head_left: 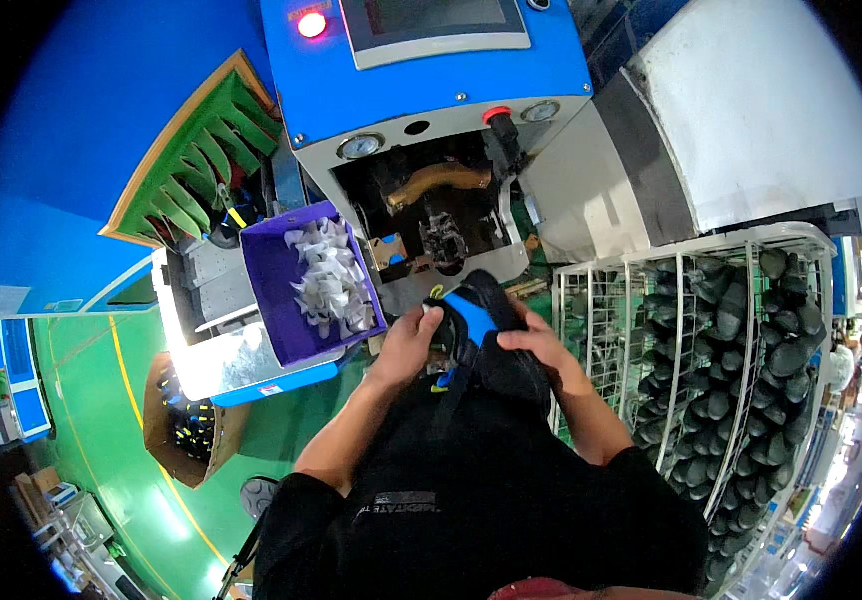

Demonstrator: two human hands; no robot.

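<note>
At the centre of the frame the left hand (409, 345) and the right hand (541, 345) hold a black shoe upper (496, 345) with a blue tongue between them, fingers curled on either side of it. Just above it stands a blue machine (431, 90) with a red light lit at the top centre and an open dark bay holding a brass-coloured part. To the left of the hands sits a purple bin (276, 300) of pale, crumpled pieces, perhaps fabric. At the right a white wire rack (641, 300) is stacked with dark shoe shapes. In the lower left, a cardboard box (161, 420) rests on the green floor (101, 400).
</note>
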